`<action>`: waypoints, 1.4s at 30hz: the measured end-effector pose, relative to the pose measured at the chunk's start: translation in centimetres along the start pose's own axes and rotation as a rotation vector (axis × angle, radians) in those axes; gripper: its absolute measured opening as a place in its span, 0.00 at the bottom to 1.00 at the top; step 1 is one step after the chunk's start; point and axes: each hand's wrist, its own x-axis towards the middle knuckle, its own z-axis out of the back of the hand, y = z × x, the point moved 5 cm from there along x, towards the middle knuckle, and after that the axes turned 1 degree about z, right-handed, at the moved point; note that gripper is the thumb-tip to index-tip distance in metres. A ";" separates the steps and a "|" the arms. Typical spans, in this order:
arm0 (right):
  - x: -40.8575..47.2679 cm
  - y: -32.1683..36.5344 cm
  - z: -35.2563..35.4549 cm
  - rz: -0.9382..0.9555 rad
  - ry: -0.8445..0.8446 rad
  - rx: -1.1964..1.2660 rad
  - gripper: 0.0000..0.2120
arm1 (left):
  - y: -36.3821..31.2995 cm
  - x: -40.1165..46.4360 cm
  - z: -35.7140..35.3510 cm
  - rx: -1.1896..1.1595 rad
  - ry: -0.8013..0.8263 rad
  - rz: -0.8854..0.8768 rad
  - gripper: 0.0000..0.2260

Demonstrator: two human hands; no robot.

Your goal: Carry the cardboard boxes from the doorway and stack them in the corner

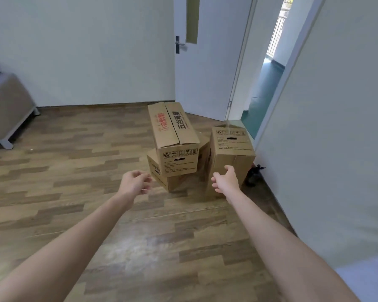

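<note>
Am reaching w/ both arms toward boxes by doorway: left hand (135, 182) loosely curled, holding nothing; right hand (226, 178) spread, nearing upright box (232, 153) at 1 o'clock; stacked box (175, 136) at 12, prob. next.

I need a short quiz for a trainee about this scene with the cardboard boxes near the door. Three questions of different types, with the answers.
1. True or false: the top box lies on the lower box.
2. Multiple choice: the upright box stands (a) on the sofa, (b) on the floor beside the two stacked boxes, (c) outside the door.
3. Fill in: both hands hold ____.

Key
1. True.
2. b.
3. Nothing: the left hand and right hand reach toward the boxes with loosely curled fingers; whether the right one touches the upright box is unclear.
</note>
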 end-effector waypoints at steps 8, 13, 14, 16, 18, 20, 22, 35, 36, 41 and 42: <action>20.2 8.6 -7.9 0.045 0.040 -0.220 0.24 | -2.2 21.4 -2.2 -0.077 -0.047 0.099 0.06; 31.3 14.8 -12.9 0.004 0.033 -0.281 0.23 | -6.5 35.0 -3.0 -0.090 -0.033 0.169 0.06; 33.3 15.9 -13.6 -0.007 0.035 -0.288 0.23 | -7.6 37.2 -3.2 -0.087 -0.027 0.176 0.06; 38.0 18.2 -15.1 -0.027 0.029 -0.286 0.23 | -9.8 42.4 -3.4 -0.088 -0.036 0.193 0.06; 41.5 20.1 -16.3 -0.051 0.030 -0.286 0.24 | -11.4 46.6 -3.8 -0.072 -0.042 0.217 0.06; 45.5 21.4 -17.6 -0.072 0.033 -0.292 0.25 | -12.6 50.8 -4.6 -0.042 -0.044 0.234 0.07; 49.0 22.2 -18.6 -0.095 0.033 -0.291 0.25 | -13.5 54.3 -5.3 -0.017 -0.046 0.243 0.08; 77.8 20.2 -29.7 -0.265 0.165 -0.326 0.39 | -11.6 78.3 -12.7 0.061 -0.068 0.504 0.29; 79.8 19.4 -30.5 -0.288 0.162 -0.335 0.42 | -11.0 80.0 -13.2 0.061 -0.071 0.531 0.31; 85.3 17.0 -33.0 -0.393 0.154 -0.396 0.51 | -8.6 86.5 -14.6 0.083 -0.089 0.609 0.33; 86.2 16.5 -33.4 -0.411 0.159 -0.389 0.52 | -8.2 87.7 -14.9 0.085 -0.077 0.620 0.31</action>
